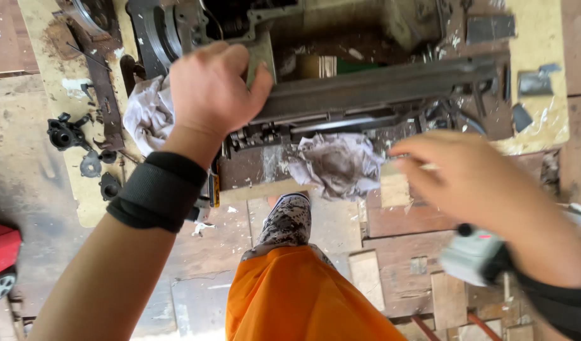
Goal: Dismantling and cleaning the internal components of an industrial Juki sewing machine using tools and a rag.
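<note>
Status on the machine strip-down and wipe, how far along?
Done: small black parts lie removed beside the tipped-over machine. In hand: left hand grips the machine's frame; right hand, blurred, is by the dirty rag. Left: grime and flaking debris coat the tabletop.

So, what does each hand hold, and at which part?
The left hand grips the dark metal machine at its left end. The right hand is blurred; whether it holds anything cannot be told.
</note>
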